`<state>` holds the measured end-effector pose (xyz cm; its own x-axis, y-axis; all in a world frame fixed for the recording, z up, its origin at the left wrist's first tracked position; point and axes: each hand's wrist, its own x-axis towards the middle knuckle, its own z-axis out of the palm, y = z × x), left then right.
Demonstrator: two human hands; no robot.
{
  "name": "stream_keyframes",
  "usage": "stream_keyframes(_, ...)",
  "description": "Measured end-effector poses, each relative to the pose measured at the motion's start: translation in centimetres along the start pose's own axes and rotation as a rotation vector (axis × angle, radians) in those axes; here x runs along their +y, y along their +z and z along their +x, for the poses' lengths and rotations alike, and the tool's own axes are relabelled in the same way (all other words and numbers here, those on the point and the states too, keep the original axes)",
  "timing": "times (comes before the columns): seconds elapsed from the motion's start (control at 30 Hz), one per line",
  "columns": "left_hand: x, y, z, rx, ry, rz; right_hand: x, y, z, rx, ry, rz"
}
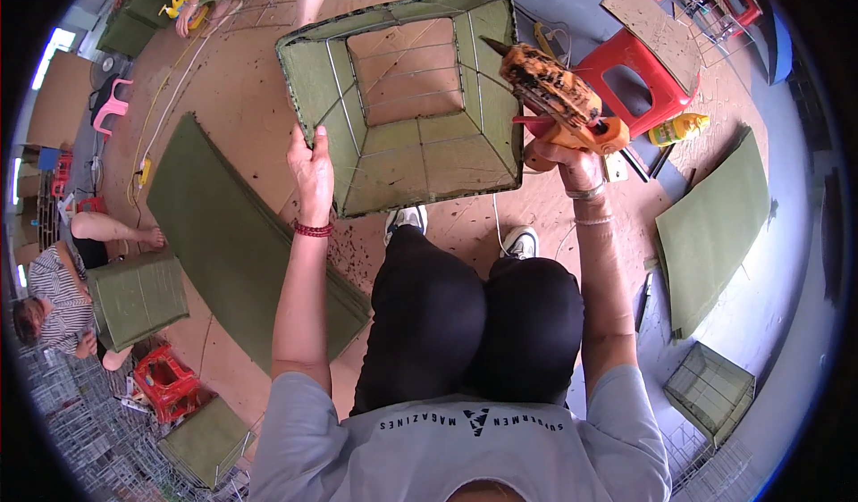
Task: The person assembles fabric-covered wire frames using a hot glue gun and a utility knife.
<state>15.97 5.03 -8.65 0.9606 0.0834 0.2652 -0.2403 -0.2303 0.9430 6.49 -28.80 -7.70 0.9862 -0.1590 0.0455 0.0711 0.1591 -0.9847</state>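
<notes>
My left hand (312, 167) grips the left edge of a green fabric lampshade-like frame (420, 149), thumb inside its rim. Thin wires run along its inner walls, and its smaller opening shows the floor beyond. In my right hand (572, 164) is an orange glue gun (556, 91), heavily stained with dark residue. Its dark nozzle points to the upper left, over the frame's right upper wall. The gun's body stands beside the frame's right edge; whether nozzle and fabric touch I cannot tell.
Stacked green sheets (241, 243) lie left of my legs, more green sheets (715, 234) at right. A red stool (635, 82) and a yellow bottle (677, 129) stand upper right. A seated person (63, 297) holds another green frame (138, 298); another person's hand (187, 20) is at top left.
</notes>
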Motion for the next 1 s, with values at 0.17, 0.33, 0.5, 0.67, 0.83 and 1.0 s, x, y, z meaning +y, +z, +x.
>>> stream_keyframes(0.17,0.1,0.3,0.8,-0.031,-0.047,-0.121,-0.5,0.1,-1.1,0.048,-0.14,0.162)
stream_keyframes(0.33,1.0,0.7,0.7,0.008,-0.071,-0.136,-0.4,-2.0,-4.3,0.082,-0.063,0.184)
stream_keyframes(0.5,0.5,-0.3,1.5,-0.007,-0.142,0.193,0.0,-2.9,-7.1,0.159,0.01,0.147)
stream_keyframes(0.67,2.1,-1.2,5.7,-0.215,-0.538,0.496,0.6,-4.0,-9.3,0.183,0.049,0.118)
stream_keyframes(0.83,0.9,-2.1,7.8,-0.296,-0.661,0.371,3.2,-2.7,-8.7,0.127,-0.004,0.469)
stream_keyframes(1.0,2.4,-2.4,8.3,-0.53,-0.847,0.083,3.4,1.4,-6.1,0.097,0.097,0.628)
